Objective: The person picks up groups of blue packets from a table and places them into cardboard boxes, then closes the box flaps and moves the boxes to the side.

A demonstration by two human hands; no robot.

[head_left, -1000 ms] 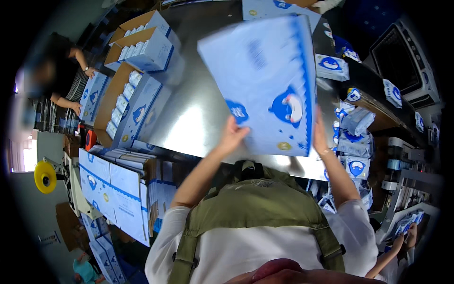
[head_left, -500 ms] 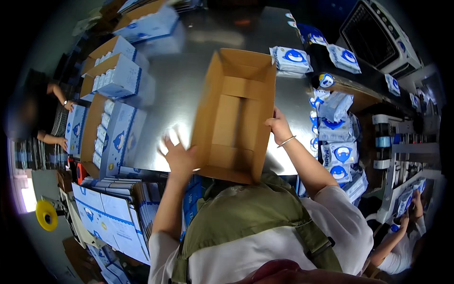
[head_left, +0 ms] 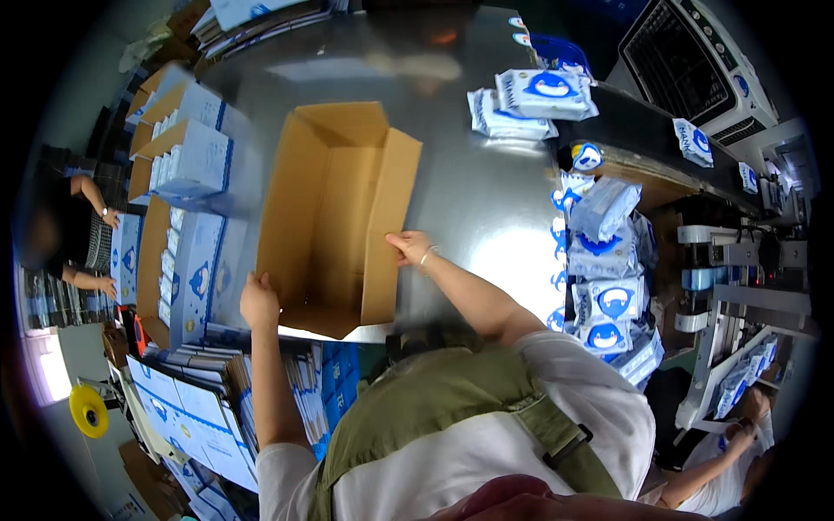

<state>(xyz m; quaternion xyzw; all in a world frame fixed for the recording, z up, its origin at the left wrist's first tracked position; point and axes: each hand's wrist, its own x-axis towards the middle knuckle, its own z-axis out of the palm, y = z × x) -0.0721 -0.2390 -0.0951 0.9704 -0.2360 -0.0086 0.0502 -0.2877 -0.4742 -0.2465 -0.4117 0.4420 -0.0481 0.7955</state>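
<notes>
I have an open cardboard box (head_left: pixel 334 217) lying in front of me on the shiny metal surface (head_left: pixel 486 182), its mouth turned up and its long axis running away from me, from the near edge toward the far edge. My left hand (head_left: pixel 259 301) grips the box's near left corner, fingers curled over the rim right at the near edge of the surface. My right hand (head_left: pixel 410 247) pinches the raised right flap about halfway along the box's right side, thumb and fingers closed on the cardboard. So the box sits between my two hands, the left one at its near end and the right one farther along its length. Off toward the surface's left edge stand filled white-and-blue cartons (head_left: pixel 187 156), and by the right edge there is a heap of blue-and-white soft packs (head_left: pixel 608 260), closer to my right hand than to my left. More packs (head_left: pixel 539 100) lie near the far right corner.
</notes>
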